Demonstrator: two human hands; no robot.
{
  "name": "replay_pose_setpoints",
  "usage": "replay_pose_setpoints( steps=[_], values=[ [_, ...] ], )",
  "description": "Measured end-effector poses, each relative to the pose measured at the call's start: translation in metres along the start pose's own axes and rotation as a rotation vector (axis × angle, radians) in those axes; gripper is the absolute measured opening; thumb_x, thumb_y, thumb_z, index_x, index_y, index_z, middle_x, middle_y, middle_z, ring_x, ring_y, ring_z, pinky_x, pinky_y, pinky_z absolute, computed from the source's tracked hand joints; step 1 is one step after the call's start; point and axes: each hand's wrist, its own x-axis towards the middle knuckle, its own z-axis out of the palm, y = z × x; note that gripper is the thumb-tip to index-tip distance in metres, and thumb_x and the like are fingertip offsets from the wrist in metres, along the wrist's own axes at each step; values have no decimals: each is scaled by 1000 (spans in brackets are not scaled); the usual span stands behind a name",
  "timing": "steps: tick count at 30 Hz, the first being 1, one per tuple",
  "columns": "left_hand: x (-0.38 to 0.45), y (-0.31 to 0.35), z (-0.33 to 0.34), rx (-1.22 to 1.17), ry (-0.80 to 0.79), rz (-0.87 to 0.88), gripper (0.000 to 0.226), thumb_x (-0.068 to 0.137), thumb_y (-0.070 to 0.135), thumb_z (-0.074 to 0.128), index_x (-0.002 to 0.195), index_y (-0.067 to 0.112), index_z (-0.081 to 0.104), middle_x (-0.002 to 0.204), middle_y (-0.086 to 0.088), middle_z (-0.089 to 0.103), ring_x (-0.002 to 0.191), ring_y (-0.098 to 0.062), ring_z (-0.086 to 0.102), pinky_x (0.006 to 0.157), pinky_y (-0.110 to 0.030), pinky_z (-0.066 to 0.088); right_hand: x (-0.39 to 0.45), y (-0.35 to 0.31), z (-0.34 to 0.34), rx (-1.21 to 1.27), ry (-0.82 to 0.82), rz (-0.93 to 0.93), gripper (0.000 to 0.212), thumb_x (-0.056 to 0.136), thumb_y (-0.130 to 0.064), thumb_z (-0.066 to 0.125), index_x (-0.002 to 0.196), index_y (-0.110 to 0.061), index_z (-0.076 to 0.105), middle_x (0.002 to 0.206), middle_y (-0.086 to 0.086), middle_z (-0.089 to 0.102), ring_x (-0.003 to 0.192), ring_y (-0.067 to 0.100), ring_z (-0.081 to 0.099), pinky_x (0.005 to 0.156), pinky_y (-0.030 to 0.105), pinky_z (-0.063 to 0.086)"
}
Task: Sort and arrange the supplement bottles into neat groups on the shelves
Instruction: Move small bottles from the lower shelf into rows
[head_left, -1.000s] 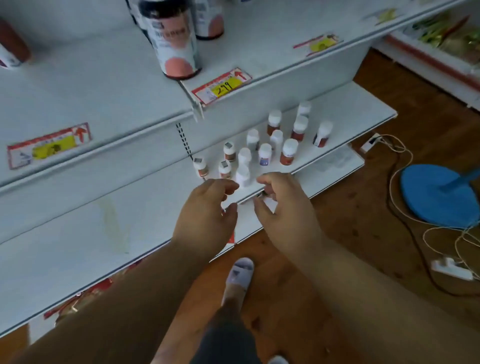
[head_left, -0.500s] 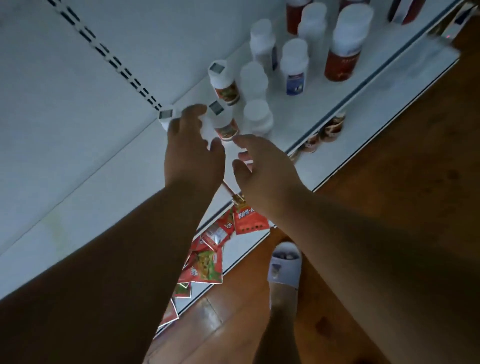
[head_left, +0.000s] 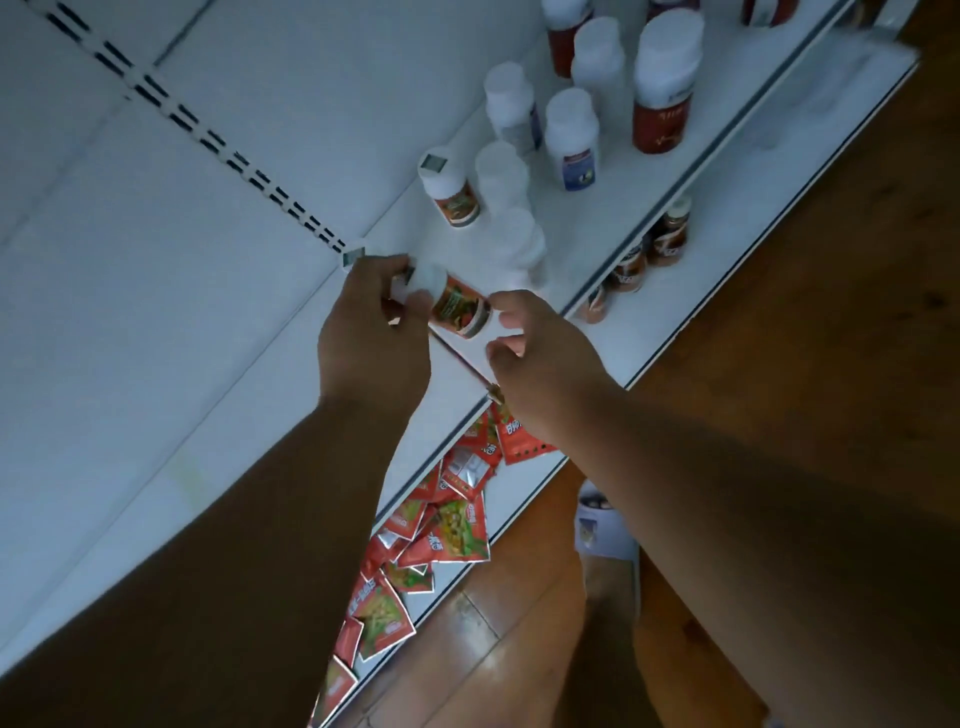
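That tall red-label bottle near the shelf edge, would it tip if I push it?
Probably: the tall red-label bottle stands tall on a narrow base. Its round body would likely roll once down, and the shelf edge is close.

Your widest free room is the bare white shelf (head_left: 171, 374) filling the left and centre of the frame, open up to the slotted upright (head_left: 218, 140). Toward upper right, standing supplement bottles (head_left: 571, 137) crowd the shelf, with narrow gaps between them. At bottom centre, red snack packets (head_left: 452, 525) litter the lower shelf beneath the front edge.
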Motion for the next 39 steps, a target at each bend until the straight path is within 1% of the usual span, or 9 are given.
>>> replay_pose_setpoints(
  steps=[3,6,10,18,24,30,35,37,39],
  values=[
    [-57,16,-36,-183,-5,-74,18,96,29,61,111,38,58,100,10,69,91,-14,69,85,-34,57,-59,-22,-19,123,-53,41,41,94,-27,62,132,-33,48,130,-4,59,106,10,61,91,30,50],
    [-137,61,-89,-332,-46,-124,16,89,33,62,93,48,61,89,2,72,82,-21,71,84,-47,58,-149,-63,-54,188,-85,90,32,87,-23,71,115,-27,56,105,3,69,94,24,70,89,48,56],
    [-239,126,-162,-508,-62,-141,17,93,26,63,96,42,61,93,-5,72,79,-20,70,77,-37,60,-270,-139,-102,264,-113,123,27,88,-4,69,108,-18,57,109,22,66,98,33,69,86,42,59],
    [-318,161,-288,-663,-49,0,29,93,18,68,116,34,60,100,7,71,86,-6,69,69,-15,52,-376,-254,-112,184,-188,-19,27,88,-5,69,110,-12,57,101,19,69,83,25,73,81,38,60],
    [-292,123,-386,-636,15,78,30,94,22,67,119,37,61,102,4,71,87,-15,69,79,-35,57,-380,-333,-37,127,-194,-124,22,90,-13,68,108,-12,55,91,17,71,83,29,73,84,49,59],
    [-248,42,-480,-479,119,71,30,96,27,62,117,46,54,103,12,66,80,-3,68,71,-26,58,-346,-389,88,-7,-306,-219,18,96,-23,61,110,-16,54,96,8,72,84,20,73,83,44,59],
    [-217,-16,-525,-333,266,27,34,92,18,66,112,40,50,98,23,64,76,7,61,60,-3,41,-308,-419,179,-369,-169,-398,22,90,-35,67,107,-24,58,100,-7,65,86,10,62,73,28,49],
    [-202,-36,-532,-283,304,1,35,91,17,68,109,41,49,99,26,64,77,7,63,60,-5,40,-290,-431,207,-435,-169,-436,29,89,-31,68,114,-20,57,107,-5,65,91,14,61,71,25,44],
    [-184,-55,-536,-253,328,-46,37,88,16,70,108,40,50,105,22,64,82,3,65,68,-20,50,-269,-439,232,-483,-191,-469,35,88,-30,70,118,-18,55,113,-1,65,93,16,60,74,25,42]
  ],
)
